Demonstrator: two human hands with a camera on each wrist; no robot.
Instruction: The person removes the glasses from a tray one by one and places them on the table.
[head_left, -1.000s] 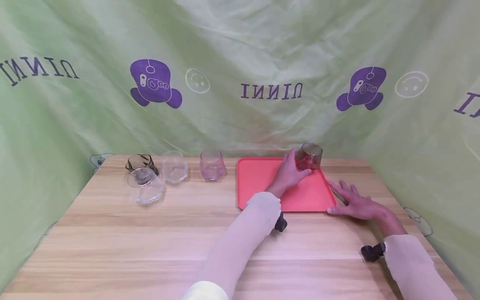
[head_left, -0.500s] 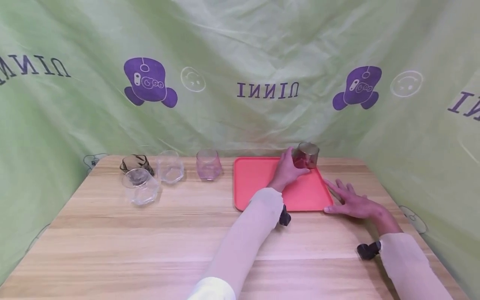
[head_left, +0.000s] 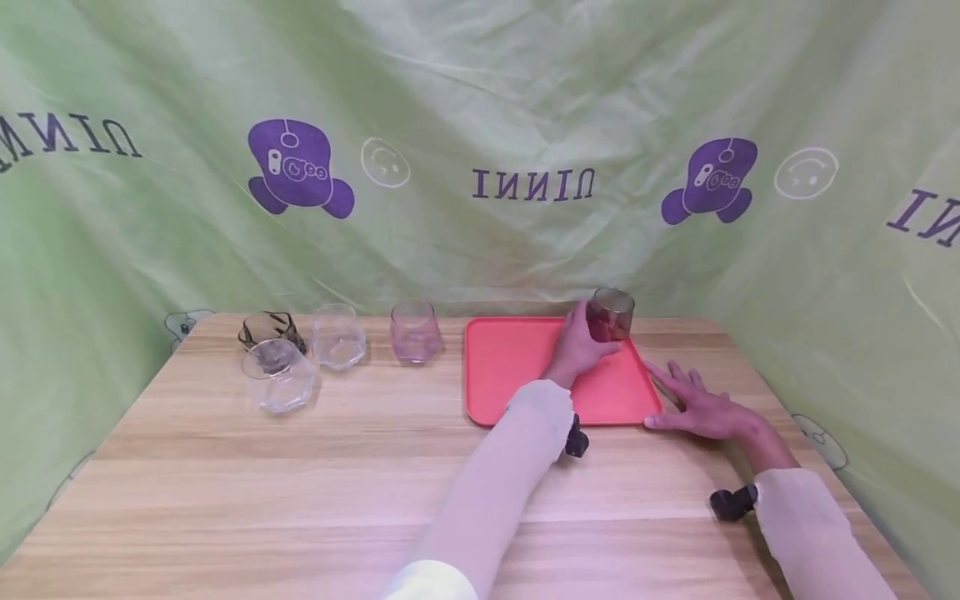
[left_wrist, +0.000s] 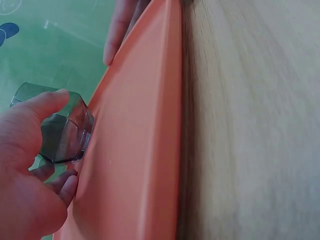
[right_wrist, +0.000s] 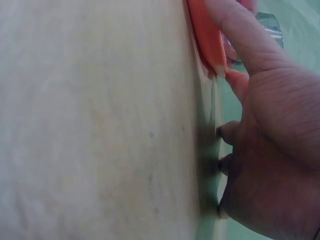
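Note:
My left hand (head_left: 581,346) holds a smoky grey drinking glass (head_left: 613,317) at the far right corner of the red tray (head_left: 517,367). Its thumb and fingers lie round the glass's side, as the left wrist view shows, where the glass (left_wrist: 70,130) stands upright on the tray (left_wrist: 130,130). My right hand (head_left: 701,410) is spread at the tray's right edge, with thumb and index finger touching the rim. In the right wrist view, the other fingertips of that hand (right_wrist: 285,125) rest on the table.
Left of the tray stand a pinkish glass (head_left: 416,333), two clear glasses (head_left: 339,337) and a dark patterned glass (head_left: 270,329), partly behind the nearer clear one. A green printed curtain (head_left: 435,242) encloses the wooden table (head_left: 315,483) at the back and sides.
The head view has shifted slightly, so everything sits a little further left. Both hands, the smoky glass and the tray keep their places relative to one another.

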